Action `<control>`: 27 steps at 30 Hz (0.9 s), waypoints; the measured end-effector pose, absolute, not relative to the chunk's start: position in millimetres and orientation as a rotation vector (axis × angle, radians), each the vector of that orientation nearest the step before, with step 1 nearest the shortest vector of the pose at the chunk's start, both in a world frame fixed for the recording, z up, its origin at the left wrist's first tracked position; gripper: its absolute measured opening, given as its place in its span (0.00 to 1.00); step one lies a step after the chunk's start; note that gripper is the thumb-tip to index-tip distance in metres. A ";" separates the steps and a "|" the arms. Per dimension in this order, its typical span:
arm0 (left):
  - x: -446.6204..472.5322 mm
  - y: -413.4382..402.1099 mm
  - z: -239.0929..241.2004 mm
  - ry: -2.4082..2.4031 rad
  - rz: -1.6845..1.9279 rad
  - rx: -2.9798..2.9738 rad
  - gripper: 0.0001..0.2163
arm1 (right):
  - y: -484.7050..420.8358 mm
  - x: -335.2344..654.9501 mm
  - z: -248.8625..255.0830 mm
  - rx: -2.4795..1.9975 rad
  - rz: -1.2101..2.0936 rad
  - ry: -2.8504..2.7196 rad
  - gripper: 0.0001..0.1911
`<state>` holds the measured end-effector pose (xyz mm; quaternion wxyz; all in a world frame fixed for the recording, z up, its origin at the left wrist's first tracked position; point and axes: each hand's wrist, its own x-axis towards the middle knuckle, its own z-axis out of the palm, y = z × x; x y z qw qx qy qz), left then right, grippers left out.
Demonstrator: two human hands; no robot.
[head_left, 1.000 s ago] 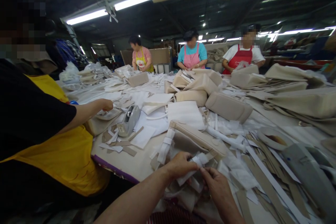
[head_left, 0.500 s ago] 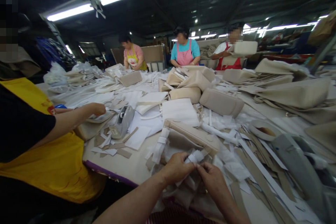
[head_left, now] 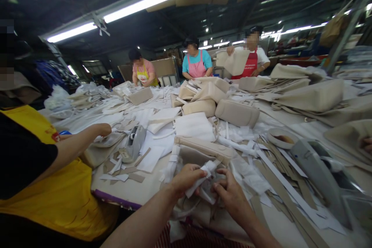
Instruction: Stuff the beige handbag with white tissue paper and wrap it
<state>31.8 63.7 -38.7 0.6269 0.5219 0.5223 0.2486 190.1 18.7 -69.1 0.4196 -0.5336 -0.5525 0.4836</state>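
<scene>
Two hands, left hand (head_left: 186,178) and right hand (head_left: 229,195), pinch a white strip (head_left: 200,180) with closed fingers beside a beige bag (head_left: 203,149) on the tabletop (head_left: 130,190).

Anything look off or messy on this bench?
Mostly clutter: loose white and tan strips lie strewn across the table. Left hand pinches a white wrap; right hand touches it. No visible damage.

Beige and white sewing pieces on a pale work table.
A white strip (head_left: 200,178) lies against a beige bag (head_left: 203,151); a grey tape dispenser (head_left: 132,145) sits nearby, beside a co-worker's yellow apron (head_left: 58,197) and black sleeve (head_left: 23,162).
</scene>
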 end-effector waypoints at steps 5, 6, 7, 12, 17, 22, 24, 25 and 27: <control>32.0 65.7 -38.1 1.190 0.573 1.182 0.10 | 24.2 190.2 -74.8 -1.321 1.028 -1.546 0.17; 31.9 66.2 -38.4 1.186 0.574 1.178 0.10 | 25.7 188.8 -77.6 -1.339 0.963 -1.567 0.17; 31.7 66.8 -38.8 1.180 0.574 1.174 0.11 | 27.3 186.9 -80.7 -1.357 0.903 -1.580 0.16; 30.5 70.8 -42.1 1.156 0.577 1.150 0.11 | 35.6 174.8 -97.4 -1.495 0.681 -1.574 0.15; 29.8 76.3 -46.1 1.155 0.605 1.116 0.10 | 42.4 171.8 -109.4 -1.513 0.380 -1.617 0.16; 30.7 77.1 -45.1 1.154 0.583 1.092 0.11 | 49.3 184.3 -99.9 -1.242 -0.331 -1.847 0.19; 31.4 76.6 -43.9 1.146 0.586 1.090 0.12 | 55.4 188.7 -91.7 -1.093 -0.458 -1.970 0.21; 31.5 76.4 -43.4 1.139 0.589 1.091 0.13 | 59.2 190.3 -88.3 -1.000 -0.490 -2.054 0.22; 31.4 76.3 -43.1 1.118 0.581 1.095 0.15 | 67.6 191.9 -84.1 -0.817 -0.499 -2.228 0.22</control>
